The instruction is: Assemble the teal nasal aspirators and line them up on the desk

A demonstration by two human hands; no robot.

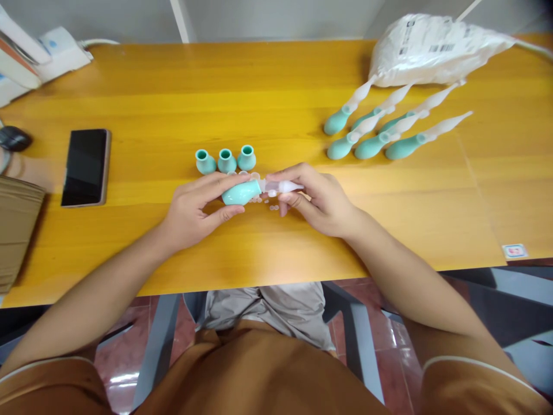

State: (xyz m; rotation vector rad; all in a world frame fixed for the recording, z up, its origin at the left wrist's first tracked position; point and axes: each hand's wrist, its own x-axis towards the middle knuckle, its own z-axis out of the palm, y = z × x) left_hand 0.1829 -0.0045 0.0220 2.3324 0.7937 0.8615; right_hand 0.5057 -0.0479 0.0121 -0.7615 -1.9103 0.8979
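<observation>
Between the thumb and fingers of my left hand point(194, 210) lies a teal rubber squeeze bulb point(242, 193), tilted on its side with its neck to the right. My right hand point(322, 199) pinches a clear plastic nozzle point(283, 186) with a narrow tip pointing right. The nozzle's wide end meets the bulb's neck; how deep it sits I cannot make out. Under and around my hands are several small translucent discs point(273, 207). Just beyond the left hand, three teal bulbs point(226, 161) stand upright with open necks facing up.
Several bulbs with nozzles fitted point(406, 147) lie in two rows at the right. Behind them rests a white plastic bag point(432, 55). On the left are a phone point(85, 167), a black mouse point(14, 138) and a cardboard box point(17, 225). The wooden table's point(259, 253) front edge runs before my lap.
</observation>
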